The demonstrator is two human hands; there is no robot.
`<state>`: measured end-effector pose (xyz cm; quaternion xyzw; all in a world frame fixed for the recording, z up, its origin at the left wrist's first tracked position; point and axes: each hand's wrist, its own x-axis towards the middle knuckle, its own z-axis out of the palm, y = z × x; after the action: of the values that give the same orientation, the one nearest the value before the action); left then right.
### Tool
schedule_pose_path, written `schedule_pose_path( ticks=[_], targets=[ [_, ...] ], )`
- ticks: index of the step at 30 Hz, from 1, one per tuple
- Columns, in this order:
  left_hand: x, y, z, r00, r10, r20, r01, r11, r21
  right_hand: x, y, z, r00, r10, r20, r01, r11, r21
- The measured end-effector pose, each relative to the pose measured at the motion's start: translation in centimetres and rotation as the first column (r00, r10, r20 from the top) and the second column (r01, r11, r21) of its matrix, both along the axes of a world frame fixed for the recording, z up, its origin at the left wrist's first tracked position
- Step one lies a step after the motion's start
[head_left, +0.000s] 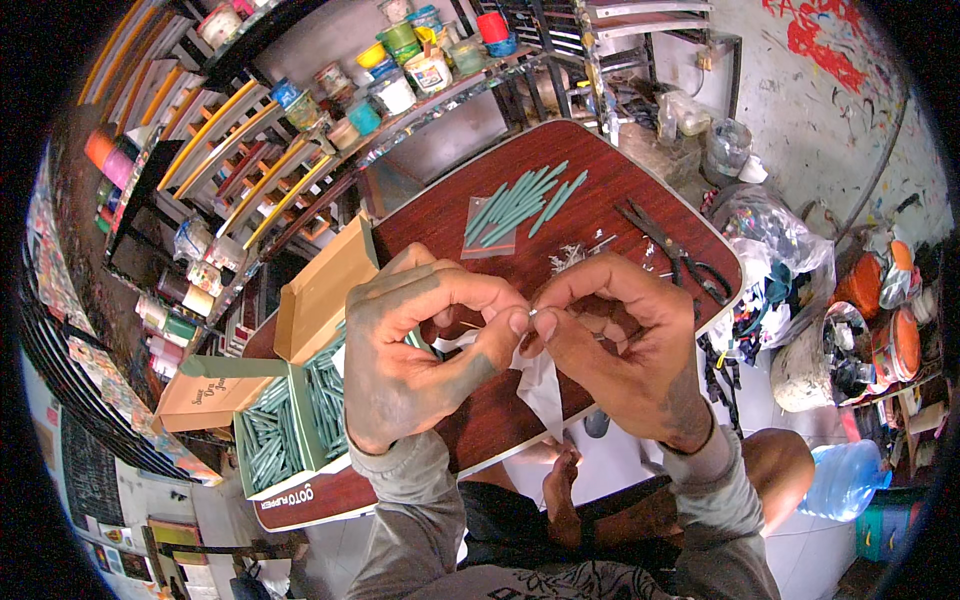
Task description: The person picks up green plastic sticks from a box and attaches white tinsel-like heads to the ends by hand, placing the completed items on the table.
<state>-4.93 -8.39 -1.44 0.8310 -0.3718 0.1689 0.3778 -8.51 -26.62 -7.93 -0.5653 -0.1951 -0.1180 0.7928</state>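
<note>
My left hand (415, 335) and my right hand (630, 345) meet above the table, thumbs and forefingers pinched together. A tiny whitish piece (533, 311) shows between the fingertips, at the right hand's pinch; its kind is too small to tell. What the left fingertips grip is hidden. Below the hands hangs a white sheet of cloth or paper (541, 395), partly covered by them. Beyond lie slim green sticks (515, 205) partly on a clear plastic bag (477, 243). Small white scraps (570, 255) lie just past my fingers.
Black-handled scissors (665, 245) lie at the right of the dark red table (440, 215). An open cardboard box (285, 480) filled with green sticks stands left. Paint pots (397, 92) line a shelf behind. A bucket (805, 365) and water bottle (845, 482) stand right.
</note>
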Motion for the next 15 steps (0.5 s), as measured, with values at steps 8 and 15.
schedule_pose_path(
  ticks=[8, 15],
  targets=[
    [0.8, -0.1, 0.3, 0.969, -0.246, 0.01, 0.246, 0.969, 0.002, -0.1, -0.8, -0.2, 0.998, 0.06, -0.002, -0.06, 0.998, 0.011],
    [-0.1, -0.9, -1.4, 0.964, -0.142, -0.225, 0.051, 0.928, -0.369, -0.6, 1.1, 1.3, 0.974, -0.215, 0.064, 0.197, 0.956, 0.218]
  ],
)
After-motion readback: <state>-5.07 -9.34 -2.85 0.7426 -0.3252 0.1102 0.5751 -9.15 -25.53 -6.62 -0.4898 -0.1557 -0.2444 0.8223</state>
